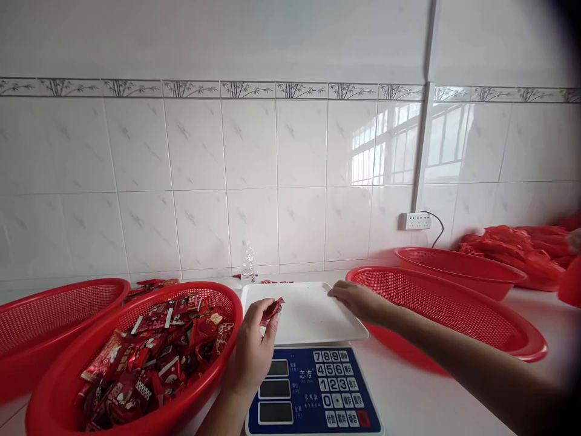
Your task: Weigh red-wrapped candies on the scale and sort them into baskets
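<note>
My left hand [256,339] is closed on a small red candy packet [272,310], held over the left side of the scale's white tray [304,312]. At the tray's right rim is my right hand [356,300], fingers bent down over the edge; whether anything is in them is hidden. The digital scale [318,390] has a blue keypad panel, and its displays look dark. Left of it, a red plastic basket [238,303] holds many small red packets [167,351].
Another red basket [109,287] stands far left. Two red baskets [454,290] [458,260] sit at right, before red plastic bags [512,248]. A clear bottle [247,263] and loose packets [152,284] lie near the tiled wall. Part of another person's hand [575,240] shows at far right.
</note>
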Tool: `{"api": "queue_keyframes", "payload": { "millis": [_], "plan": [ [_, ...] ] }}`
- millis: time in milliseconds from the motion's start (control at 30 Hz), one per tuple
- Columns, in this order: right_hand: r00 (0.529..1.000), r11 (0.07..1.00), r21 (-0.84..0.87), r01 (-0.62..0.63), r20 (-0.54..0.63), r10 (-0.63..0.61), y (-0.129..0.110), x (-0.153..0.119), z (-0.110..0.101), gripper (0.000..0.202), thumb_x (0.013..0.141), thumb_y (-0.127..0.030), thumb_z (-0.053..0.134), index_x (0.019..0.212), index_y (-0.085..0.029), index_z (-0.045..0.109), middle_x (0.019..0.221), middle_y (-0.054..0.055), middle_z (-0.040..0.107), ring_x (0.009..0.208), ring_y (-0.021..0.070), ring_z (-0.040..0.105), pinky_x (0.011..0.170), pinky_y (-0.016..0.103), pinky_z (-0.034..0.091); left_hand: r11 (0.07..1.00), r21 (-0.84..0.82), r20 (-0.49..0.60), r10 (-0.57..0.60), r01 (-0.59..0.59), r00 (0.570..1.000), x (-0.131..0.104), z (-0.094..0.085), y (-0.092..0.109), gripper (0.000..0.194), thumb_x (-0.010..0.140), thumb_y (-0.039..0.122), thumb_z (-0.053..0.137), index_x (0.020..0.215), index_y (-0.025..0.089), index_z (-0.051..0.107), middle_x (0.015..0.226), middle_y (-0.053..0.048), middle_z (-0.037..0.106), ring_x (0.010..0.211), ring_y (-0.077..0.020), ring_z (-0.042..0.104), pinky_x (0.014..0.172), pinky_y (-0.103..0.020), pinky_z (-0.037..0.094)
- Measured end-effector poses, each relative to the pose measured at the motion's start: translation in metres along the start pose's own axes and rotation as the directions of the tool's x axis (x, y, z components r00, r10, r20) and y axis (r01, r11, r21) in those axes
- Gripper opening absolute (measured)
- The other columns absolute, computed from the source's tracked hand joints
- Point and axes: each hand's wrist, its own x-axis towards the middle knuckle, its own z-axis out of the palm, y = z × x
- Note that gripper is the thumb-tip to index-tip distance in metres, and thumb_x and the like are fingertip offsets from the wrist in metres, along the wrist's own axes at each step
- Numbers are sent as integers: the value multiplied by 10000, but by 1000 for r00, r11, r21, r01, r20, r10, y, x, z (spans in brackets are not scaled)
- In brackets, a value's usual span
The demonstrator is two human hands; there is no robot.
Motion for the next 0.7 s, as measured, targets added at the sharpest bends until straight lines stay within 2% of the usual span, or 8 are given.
{"api": "queue_keyframes", "payload": {
  "millis": [100,200,267,400,467,533,600,700],
  "plan": [
    [984,989,-31,-143,-111,139,19,-9,-18,374,870,-230,356,1044,-175,683,1089,172,641,996,318,594,810,469,466,1000,12,-25,-12,12,1000,0,1,1,202,900,262,501,1091,209,543,1034,-77,668,948,-192,651,831,-344,530],
    [960,974,-3,-227,-170,223,17,-15,-26,323,842,-258,427,1024,-164,677,1152,198,612,1117,369,520,878,541,413,999,-7,-28,-38,38,999,0,3,3,129,881,231,526,1007,209,548,967,-55,680,894,-180,658,802,-334,538],
    [964,975,66,-211,-149,218,-4,-17,-22,307,854,-315,455,1022,-172,669,1140,175,628,1093,329,543,885,491,433,1000,-13,-29,-12,11,999,-1,5,4,112,868,180,523,974,211,547,976,-54,673,909,-176,649,812,-336,536],
    [993,939,326,-113,14,115,-72,-17,-5,510,926,-529,288,904,-189,666,828,64,697,731,174,644,635,292,518,993,24,-28,113,-113,993,-3,4,6,162,827,87,512,908,218,563,1097,-70,629,1064,-202,597,899,-382,508],
    [990,724,681,-109,141,16,-103,-15,3,579,890,-619,309,872,-152,650,792,74,671,726,172,625,581,271,495,987,25,18,159,-159,987,-4,2,7,198,827,69,497,914,225,581,1146,-74,607,1121,-206,571,905,-374,511],
    [987,543,833,-107,157,-46,-122,-13,10,581,844,-667,372,838,-148,634,732,53,627,682,158,589,516,242,439,983,10,49,180,-181,982,-4,1,8,235,835,56,471,934,232,593,1180,-79,591,1139,-201,565,890,-352,524],
    [992,442,892,-96,123,-33,-130,-8,17,535,802,-669,457,786,-158,611,687,23,587,633,136,546,491,225,388,985,-4,42,175,-175,984,-5,1,8,252,835,48,459,931,237,596,1211,-72,580,1162,-199,550,921,-358,509],
    [995,381,922,-72,42,88,-127,-1,28,478,759,-646,539,729,-171,578,655,1,565,590,120,500,496,227,357,994,-85,-6,73,-73,997,-6,3,7,277,839,77,473,1037,248,566,1294,-66,531,1256,-209,465,1025,-399,428]
  ]
}}
